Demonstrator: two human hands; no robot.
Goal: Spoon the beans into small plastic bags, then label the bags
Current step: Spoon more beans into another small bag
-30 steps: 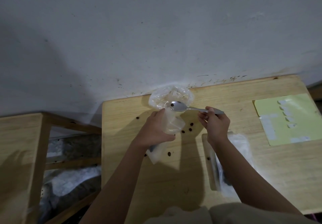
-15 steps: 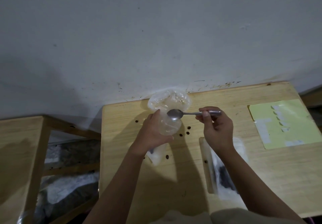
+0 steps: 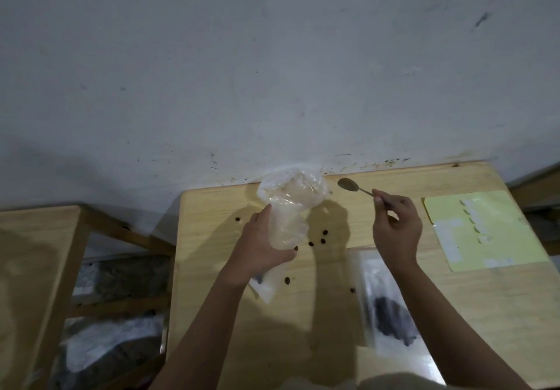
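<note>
At frame centre, left hand [image 3: 260, 248] grips the plastic bag [image 3: 288, 207] so its mouth gapes; right hand [image 3: 395, 229] fingers pinch the spoon [image 3: 348, 185] clear of it

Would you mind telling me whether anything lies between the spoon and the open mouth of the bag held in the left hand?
Nothing visible does. The spoon, pinched in the right hand, sits just right of the bag mouth, which the left hand holds; only open air shows between them.
</note>
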